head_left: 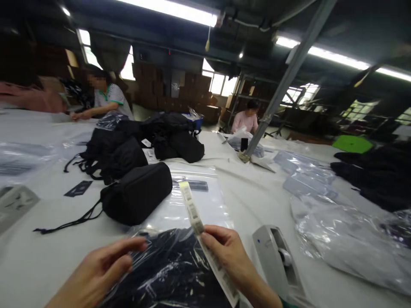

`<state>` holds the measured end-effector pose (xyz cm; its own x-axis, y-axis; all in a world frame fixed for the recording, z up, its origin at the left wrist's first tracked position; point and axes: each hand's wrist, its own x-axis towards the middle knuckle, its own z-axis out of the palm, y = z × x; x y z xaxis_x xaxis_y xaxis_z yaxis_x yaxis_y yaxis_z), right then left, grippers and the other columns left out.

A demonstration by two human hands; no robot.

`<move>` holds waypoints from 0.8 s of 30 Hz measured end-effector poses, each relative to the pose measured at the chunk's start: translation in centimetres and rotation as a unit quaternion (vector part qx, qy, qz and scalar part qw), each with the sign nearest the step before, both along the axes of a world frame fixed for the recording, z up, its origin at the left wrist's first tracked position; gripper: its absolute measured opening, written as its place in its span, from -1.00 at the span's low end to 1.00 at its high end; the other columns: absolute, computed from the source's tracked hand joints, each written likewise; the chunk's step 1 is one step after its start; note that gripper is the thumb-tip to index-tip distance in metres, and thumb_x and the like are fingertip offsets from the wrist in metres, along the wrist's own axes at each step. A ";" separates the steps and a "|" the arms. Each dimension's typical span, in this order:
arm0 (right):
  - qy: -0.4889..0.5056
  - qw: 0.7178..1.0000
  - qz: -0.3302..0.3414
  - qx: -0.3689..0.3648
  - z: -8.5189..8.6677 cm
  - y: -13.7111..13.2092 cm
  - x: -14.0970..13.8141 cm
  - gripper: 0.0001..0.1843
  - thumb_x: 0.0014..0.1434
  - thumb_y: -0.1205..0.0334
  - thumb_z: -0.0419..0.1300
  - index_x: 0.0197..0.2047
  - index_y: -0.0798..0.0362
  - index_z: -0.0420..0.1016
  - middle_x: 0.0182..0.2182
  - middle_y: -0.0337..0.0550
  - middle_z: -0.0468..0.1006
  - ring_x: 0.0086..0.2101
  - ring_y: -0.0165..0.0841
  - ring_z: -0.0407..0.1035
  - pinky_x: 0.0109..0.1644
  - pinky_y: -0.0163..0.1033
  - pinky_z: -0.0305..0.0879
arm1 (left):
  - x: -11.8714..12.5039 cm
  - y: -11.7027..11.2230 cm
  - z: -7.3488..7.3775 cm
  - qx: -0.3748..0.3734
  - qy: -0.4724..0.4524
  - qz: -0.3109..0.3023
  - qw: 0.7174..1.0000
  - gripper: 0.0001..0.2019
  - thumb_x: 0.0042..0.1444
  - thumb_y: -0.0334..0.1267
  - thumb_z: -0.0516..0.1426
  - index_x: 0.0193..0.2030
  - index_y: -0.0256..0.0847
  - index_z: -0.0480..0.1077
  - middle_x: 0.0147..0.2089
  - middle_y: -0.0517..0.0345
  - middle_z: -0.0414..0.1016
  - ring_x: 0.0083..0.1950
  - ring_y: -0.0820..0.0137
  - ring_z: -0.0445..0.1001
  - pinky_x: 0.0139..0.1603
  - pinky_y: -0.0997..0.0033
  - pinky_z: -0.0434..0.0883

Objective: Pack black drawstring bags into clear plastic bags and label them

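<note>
My right hand [226, 250] pinches a long strip of barcode labels [192, 209] between thumb and fingers. The strip runs from its yellowish top end down past the hand. Below it lies dark clothing in a clear plastic bag [170, 269]. My left hand [105, 265] hovers at the bag's left side, thumb and forefinger apart, with nothing seen between them. Just beyond, a black drawstring pouch [138, 192] rests beside a flat clear zip bag [215, 201].
Right of my hand stands a grey tape dispenser [276, 252]. Clear plastic bags [346, 231] cover the right side of the white table [253, 192]. More black pouches [176, 141] are heaped ahead. A metal post [282, 90] rises there. Two people [111, 96] work farther back.
</note>
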<state>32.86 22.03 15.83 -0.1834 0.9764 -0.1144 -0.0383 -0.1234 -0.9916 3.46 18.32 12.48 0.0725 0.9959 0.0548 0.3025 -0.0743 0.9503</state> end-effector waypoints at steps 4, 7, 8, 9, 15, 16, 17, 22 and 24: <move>-0.072 0.993 0.039 0.084 -0.1 -0.7 0.1 -0.69 0.12 -0.04 0.33 -0.21 0.01 0.68 -0.32 -0.13 0.61 -0.26 -0.20 0.46 -0.19 -0.19 0.39 | 7.0 5.2 4.8 -0.094 -0.208 -0.059 0.972 -0.48 0.08 0.04 0.24 0.09 -0.26 0.43 -0.20 -0.01 0.58 -0.51 0.53 0.34 -0.52 0.55 0.27; -0.120 0.985 0.021 0.122 -0.2 -0.7 1.0 -0.64 0.16 -0.05 0.28 -0.10 -0.01 0.64 -0.25 -0.08 0.62 -0.19 -0.13 0.46 -0.08 -0.09 0.39 | 10.3 7.1 6.6 -0.045 -0.252 -0.084 0.963 -0.63 -0.03 -0.03 0.31 -0.23 -0.32 0.51 -0.45 0.14 0.49 -0.57 0.57 0.26 -0.56 0.58 0.16; -0.131 0.981 -0.006 0.140 0.1 -0.6 1.4 -0.61 0.15 -0.05 0.29 -0.03 -0.01 0.61 -0.21 -0.06 0.61 -0.17 -0.12 0.46 -0.05 -0.06 0.38 | 10.9 7.4 6.8 -0.041 -0.244 -0.095 0.964 -0.65 -0.05 -0.02 0.32 -0.33 -0.33 0.50 -0.52 0.18 0.44 -0.59 0.57 0.24 -0.57 0.57 0.14; -0.138 0.976 -0.036 0.163 0.5 -0.4 1.7 -0.56 0.14 -0.04 0.30 0.03 -0.01 0.56 -0.16 -0.04 0.60 -0.15 -0.12 0.45 -0.02 -0.04 0.37 | 11.4 7.5 7.0 -0.045 -0.228 -0.112 0.966 -0.65 -0.05 -0.01 0.31 -0.39 -0.33 0.49 -0.56 0.21 0.39 -0.60 0.56 0.23 -0.58 0.56 0.12; -0.176 0.941 -0.060 0.283 4.6 1.6 2.1 -0.50 0.09 0.23 0.33 0.12 -0.07 0.43 -0.24 -0.19 0.59 -0.27 -0.29 0.44 -0.09 -0.15 0.37 | 13.2 7.7 7.1 -0.052 -0.112 -0.250 0.960 -0.65 0.00 -0.05 0.27 -0.57 -0.30 0.37 -0.63 0.29 0.27 -0.59 0.55 0.18 -0.54 0.53 0.10; -0.184 0.938 -0.057 0.289 5.0 1.8 2.1 -0.57 0.09 0.26 0.32 0.07 -0.06 0.47 -0.31 -0.22 0.59 -0.32 -0.32 0.44 -0.14 -0.19 0.37 | 13.4 7.7 7.0 -0.047 -0.104 -0.262 0.958 -0.66 0.02 -0.07 0.25 -0.56 -0.30 0.37 -0.63 0.28 0.27 -0.57 0.54 0.20 -0.52 0.52 0.12; -0.190 0.936 -0.057 0.292 5.2 2.0 2.0 -0.64 0.10 0.28 0.30 0.00 -0.04 0.51 -0.37 -0.24 0.57 -0.36 -0.34 0.43 -0.18 -0.21 0.37 | 13.7 7.8 6.8 -0.041 -0.103 -0.259 0.960 -0.70 0.04 -0.09 0.24 -0.50 -0.30 0.39 -0.61 0.28 0.29 -0.55 0.53 0.23 -0.50 0.52 0.15; -0.149 0.947 -0.053 0.279 5.2 2.3 2.6 -0.91 0.13 0.27 0.30 -0.24 0.02 0.54 -0.39 -0.23 0.57 -0.37 -0.35 0.45 -0.23 -0.26 0.37 | 14.2 8.0 6.5 0.048 -0.136 -0.186 0.972 -0.28 -0.03 -0.31 0.29 0.28 -0.05 0.15 -0.10 0.14 0.52 -0.45 0.51 0.39 -0.34 0.46 0.36; -0.122 0.956 -0.046 0.263 5.1 2.2 2.9 -0.92 0.13 0.25 0.30 -0.27 0.04 0.51 -0.40 -0.23 0.58 -0.37 -0.35 0.46 -0.25 -0.28 0.39 | 14.5 8.3 6.6 0.078 -0.122 -0.216 0.965 -0.43 0.01 -0.32 0.26 0.20 -0.10 0.30 -0.17 0.15 0.53 -0.38 0.47 0.42 -0.23 0.41 0.39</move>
